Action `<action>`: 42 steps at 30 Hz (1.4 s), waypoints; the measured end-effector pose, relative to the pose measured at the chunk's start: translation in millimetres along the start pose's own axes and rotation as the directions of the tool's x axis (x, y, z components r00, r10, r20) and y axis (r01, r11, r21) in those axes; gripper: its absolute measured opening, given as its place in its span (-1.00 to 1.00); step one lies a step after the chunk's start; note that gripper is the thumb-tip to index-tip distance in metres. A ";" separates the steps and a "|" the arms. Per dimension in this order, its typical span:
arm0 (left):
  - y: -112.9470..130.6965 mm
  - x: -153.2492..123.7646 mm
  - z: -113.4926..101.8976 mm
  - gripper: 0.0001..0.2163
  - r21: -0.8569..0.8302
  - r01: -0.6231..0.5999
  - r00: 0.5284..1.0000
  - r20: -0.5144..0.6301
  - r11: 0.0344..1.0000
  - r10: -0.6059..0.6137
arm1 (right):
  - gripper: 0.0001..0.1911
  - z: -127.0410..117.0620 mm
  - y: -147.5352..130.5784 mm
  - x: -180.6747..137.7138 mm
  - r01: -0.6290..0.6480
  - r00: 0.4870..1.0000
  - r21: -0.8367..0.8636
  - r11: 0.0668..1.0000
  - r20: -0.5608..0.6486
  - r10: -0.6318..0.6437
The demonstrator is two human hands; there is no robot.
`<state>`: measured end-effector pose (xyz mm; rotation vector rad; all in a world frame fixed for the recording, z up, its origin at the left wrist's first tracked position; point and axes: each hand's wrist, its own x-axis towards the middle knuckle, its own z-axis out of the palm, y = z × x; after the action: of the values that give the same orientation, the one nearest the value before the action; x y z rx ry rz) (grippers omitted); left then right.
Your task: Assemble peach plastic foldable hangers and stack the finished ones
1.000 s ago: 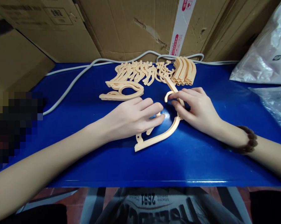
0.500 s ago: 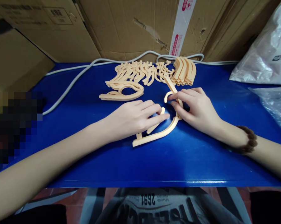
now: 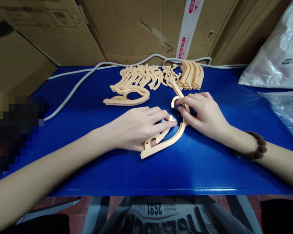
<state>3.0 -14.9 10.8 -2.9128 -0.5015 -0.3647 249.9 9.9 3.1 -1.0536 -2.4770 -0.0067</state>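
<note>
A beige plastic folding hanger (image 3: 170,142) lies partly unfolded on the blue table under both my hands. My left hand (image 3: 142,126) is closed around its left arm, near an inner curved piece that pokes out past the fingers. With thumb and fingers, my right hand (image 3: 202,112) pinches the other arm close to the hook (image 3: 173,101). That arm points away toward the back of the table, and the two arms meet at a joint beside my right thumb. My left palm hides part of the left arm.
Folded hangers (image 3: 127,95) lie behind my left hand. Loose curved pieces (image 3: 141,75), small hooks and stacked hanger arms (image 3: 192,74) line the back. A white cable (image 3: 75,92) runs behind them, before cardboard boxes (image 3: 136,32). Plastic bags (image 3: 270,55) sit at right.
My left hand has shifted slightly toward me, and the hanger's left arm has swung a little the same way. More of its inner piece shows now. The right hand has barely moved.
</note>
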 end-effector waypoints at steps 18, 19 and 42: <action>-0.1 0.4 -1.0 -0.39 -0.107 0.032 0.999 0.035 0.994 -0.028 | -0.79 1.0 -0.9 -0.1 0.000 1.000 0.004 1.000 0.001 0.000; 0.5 0.4 -1.7 -0.41 -0.114 0.034 0.999 0.042 0.993 -0.029 | -0.79 1.0 -0.8 0.0 -0.002 1.000 0.004 1.000 0.001 0.002; 14.2 2.9 -18.6 0.11 -0.301 0.127 0.980 0.187 0.945 -0.072 | -0.79 -0.3 -1.0 -0.3 -0.018 1.000 0.017 1.000 0.022 0.018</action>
<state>6.6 -30.9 27.7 -3.2532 -0.6758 -0.2195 249.5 8.9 3.4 -1.0740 -2.4824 0.0320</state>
